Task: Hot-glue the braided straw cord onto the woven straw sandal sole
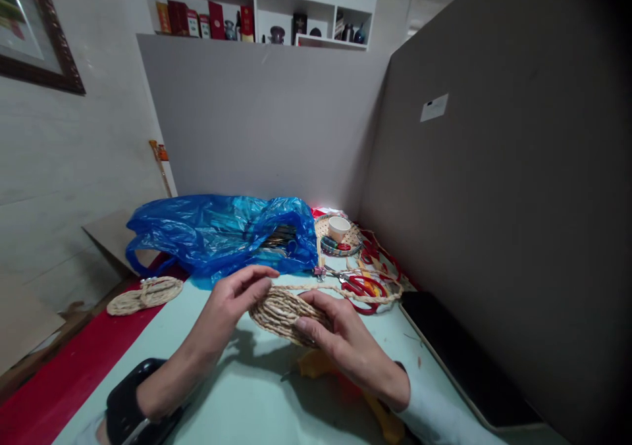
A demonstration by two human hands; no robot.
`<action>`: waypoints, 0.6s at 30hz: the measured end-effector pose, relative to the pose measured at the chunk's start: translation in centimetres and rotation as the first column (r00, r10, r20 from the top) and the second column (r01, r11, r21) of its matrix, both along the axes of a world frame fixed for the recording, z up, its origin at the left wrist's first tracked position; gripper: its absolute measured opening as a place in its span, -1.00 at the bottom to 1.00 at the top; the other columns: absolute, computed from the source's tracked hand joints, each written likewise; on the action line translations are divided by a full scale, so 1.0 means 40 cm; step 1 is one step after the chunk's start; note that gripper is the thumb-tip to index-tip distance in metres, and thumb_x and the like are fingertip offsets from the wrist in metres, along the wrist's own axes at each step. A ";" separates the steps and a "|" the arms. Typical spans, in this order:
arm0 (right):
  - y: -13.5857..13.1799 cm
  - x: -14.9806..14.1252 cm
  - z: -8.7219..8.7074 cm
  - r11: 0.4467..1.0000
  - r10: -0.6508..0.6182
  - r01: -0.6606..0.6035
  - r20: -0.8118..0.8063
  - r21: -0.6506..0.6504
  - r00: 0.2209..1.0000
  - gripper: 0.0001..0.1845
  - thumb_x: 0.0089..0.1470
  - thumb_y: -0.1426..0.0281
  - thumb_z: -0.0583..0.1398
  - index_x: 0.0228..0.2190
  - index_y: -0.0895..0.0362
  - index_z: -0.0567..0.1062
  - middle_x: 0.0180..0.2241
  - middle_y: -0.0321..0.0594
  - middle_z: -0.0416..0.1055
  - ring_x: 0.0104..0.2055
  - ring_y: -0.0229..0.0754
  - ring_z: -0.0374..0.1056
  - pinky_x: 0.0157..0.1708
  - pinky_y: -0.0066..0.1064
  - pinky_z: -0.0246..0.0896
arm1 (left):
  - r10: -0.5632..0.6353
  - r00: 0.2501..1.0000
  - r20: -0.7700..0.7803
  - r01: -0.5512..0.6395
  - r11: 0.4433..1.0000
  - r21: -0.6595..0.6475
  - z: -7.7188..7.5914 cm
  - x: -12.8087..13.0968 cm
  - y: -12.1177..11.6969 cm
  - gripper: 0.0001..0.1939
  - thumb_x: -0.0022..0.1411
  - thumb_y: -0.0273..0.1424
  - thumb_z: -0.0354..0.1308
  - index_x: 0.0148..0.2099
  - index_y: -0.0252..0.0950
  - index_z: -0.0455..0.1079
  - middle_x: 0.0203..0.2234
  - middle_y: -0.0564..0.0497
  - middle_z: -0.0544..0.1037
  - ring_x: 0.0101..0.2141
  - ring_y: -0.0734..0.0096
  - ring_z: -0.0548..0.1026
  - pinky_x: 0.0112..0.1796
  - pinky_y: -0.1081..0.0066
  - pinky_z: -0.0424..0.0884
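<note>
Straw coil point(282, 314) lies between the left hand point(240, 292) and gripping right hand point(340, 336).

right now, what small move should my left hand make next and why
Probably guide the loose braid snugly against the oval coil with your left hand: your right hand already holds the coil, the left is at or near its far-left edge, and the braid trails off to the right.
</note>
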State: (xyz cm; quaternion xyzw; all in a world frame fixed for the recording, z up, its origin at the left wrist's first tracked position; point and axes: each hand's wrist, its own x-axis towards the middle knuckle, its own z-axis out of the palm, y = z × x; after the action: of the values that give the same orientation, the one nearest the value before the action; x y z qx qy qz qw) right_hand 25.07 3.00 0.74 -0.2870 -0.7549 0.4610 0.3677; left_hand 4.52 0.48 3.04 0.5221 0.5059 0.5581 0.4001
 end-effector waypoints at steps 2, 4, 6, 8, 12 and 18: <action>0.002 -0.001 -0.004 1.000 -0.007 0.007 0.035 0.013 0.999 -0.85 0.21 0.28 0.20 -0.28 0.09 0.52 -0.26 -0.22 0.51 -0.27 -0.11 0.35 -0.29 -0.33 0.20 | -0.019 0.998 -0.051 0.020 1.000 0.004 -0.003 0.000 0.000 -0.77 0.14 -0.18 0.30 -0.32 -0.24 0.61 -0.39 0.00 0.62 -0.31 0.25 0.50 -0.28 0.40 0.37; 0.004 -0.001 -0.002 1.000 -0.018 0.017 0.059 0.025 0.998 -0.85 0.23 0.29 0.18 -0.31 0.10 0.50 -0.25 -0.21 0.52 -0.25 -0.10 0.36 -0.26 -0.32 0.20 | -0.041 0.996 -0.079 0.042 0.999 0.008 -0.010 -0.002 0.001 -0.76 0.16 -0.18 0.28 -0.34 -0.23 0.62 -0.41 0.00 0.62 -0.32 0.25 0.50 -0.27 0.41 0.38; 0.004 -0.001 0.001 0.999 -0.027 0.025 0.077 0.026 0.997 -0.84 0.25 0.30 0.17 -0.30 0.10 0.50 -0.24 -0.21 0.52 -0.22 -0.09 0.37 -0.23 -0.32 0.20 | -0.067 0.994 -0.087 0.068 0.998 0.007 -0.017 -0.006 0.004 -0.76 0.17 -0.18 0.26 -0.30 -0.22 0.64 -0.40 0.01 0.62 -0.35 0.27 0.50 -0.31 0.42 0.40; 0.002 0.000 0.002 0.999 -0.030 0.029 0.089 0.015 0.996 -0.84 0.26 0.30 0.15 -0.28 0.10 0.49 -0.23 -0.21 0.53 -0.22 -0.10 0.37 -0.24 -0.33 0.20 | -0.092 0.993 -0.078 0.092 0.996 -0.005 -0.024 -0.010 0.006 -0.75 0.17 -0.17 0.26 -0.26 -0.22 0.63 -0.40 0.01 0.60 -0.42 0.30 0.50 -0.41 0.43 0.42; 0.002 -0.002 -0.011 0.999 -0.036 0.034 0.117 0.017 0.992 -0.83 0.28 0.30 0.14 -0.25 0.10 0.50 -0.25 -0.22 0.52 -0.23 -0.12 0.38 -0.24 -0.36 0.24 | -0.148 0.988 -0.041 0.146 0.988 -0.057 -0.036 -0.015 0.010 -0.71 0.19 -0.15 0.26 -0.21 -0.25 0.62 -0.37 0.01 0.58 -0.68 0.45 0.46 -0.63 0.43 0.37; 0.019 0.011 0.024 0.988 -0.099 0.071 0.212 0.134 0.972 -0.74 0.33 0.21 0.10 -0.15 0.05 0.51 -0.19 -0.23 0.54 -0.13 -0.10 0.43 -0.11 -0.35 0.25 | -0.168 0.976 0.139 0.182 0.978 -0.098 -0.048 -0.023 0.027 -0.69 0.10 -0.16 0.34 -0.25 -0.32 0.59 -0.44 -0.02 0.57 -0.66 0.36 0.50 -0.67 0.40 0.45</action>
State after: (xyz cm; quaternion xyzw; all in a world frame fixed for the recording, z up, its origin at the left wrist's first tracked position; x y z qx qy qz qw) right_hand 25.51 3.76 1.69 -0.3442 -0.8052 0.3622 0.3194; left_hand 3.60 1.55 1.11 0.5045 0.4609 0.5244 0.5080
